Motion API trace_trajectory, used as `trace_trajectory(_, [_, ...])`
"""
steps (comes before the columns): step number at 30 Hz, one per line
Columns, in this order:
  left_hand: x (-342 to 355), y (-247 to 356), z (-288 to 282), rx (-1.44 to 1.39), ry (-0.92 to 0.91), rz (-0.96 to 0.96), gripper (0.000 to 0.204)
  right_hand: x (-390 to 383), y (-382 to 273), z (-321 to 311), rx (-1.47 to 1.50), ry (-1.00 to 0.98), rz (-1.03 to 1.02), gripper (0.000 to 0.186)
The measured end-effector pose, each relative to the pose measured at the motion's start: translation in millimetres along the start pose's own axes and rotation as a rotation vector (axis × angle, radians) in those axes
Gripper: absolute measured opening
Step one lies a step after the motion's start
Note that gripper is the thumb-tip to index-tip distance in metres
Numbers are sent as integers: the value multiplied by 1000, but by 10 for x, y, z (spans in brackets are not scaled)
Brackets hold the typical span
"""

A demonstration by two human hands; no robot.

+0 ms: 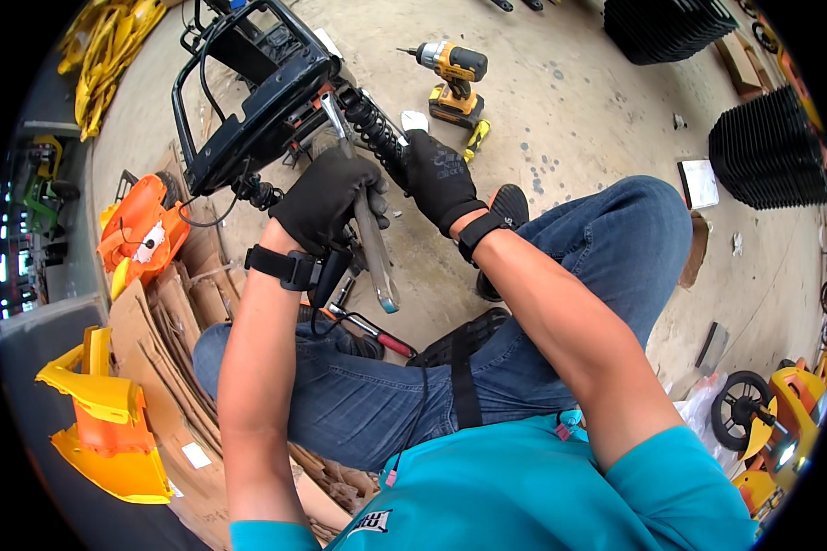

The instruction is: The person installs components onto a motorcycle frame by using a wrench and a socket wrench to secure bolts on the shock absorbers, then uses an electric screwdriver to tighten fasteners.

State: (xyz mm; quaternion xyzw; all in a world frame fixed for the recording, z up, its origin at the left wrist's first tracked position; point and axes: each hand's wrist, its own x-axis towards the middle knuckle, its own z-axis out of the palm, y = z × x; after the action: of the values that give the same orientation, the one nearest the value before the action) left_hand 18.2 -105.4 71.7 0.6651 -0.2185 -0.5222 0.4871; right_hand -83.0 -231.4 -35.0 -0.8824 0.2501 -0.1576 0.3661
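Observation:
My left hand (326,197), in a black glove, grips a long silver wrench (369,241) whose head reaches up to a fitting on a black metal frame (248,83). A coiled black spring shock (372,124) runs from that frame toward my right hand (441,179). The right hand, also gloved in black, holds the lower end of the shock. I sit on the floor in blue jeans with both knees bent.
A yellow cordless drill (450,73) and a yellow-handled tool (476,138) lie on the concrete floor beyond my hands. A red-handled tool (381,335) rests by my leg. Orange and yellow plastic body parts (142,230) and cardboard (165,340) are at left. Black stacked parts (763,147) stand right.

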Motion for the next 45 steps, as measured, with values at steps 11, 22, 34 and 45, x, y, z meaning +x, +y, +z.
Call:
trace_trajectory(11, [150,-186,87,64,160,65,14,94,-296,-89,16,14,-102,11])
trace_trajectory(22, [497,-784,158,305,458,155,25,193,-222,-183,155,-104,45,22])
trace_trajectory(34, [601,-943,540,352,602,125,39,398,-15,-270,-145,-148,-316,23])
trace_trajectory(45, [619,-911,541,409,622,158,52,820,-421,-709,-219,-80,-617,18])
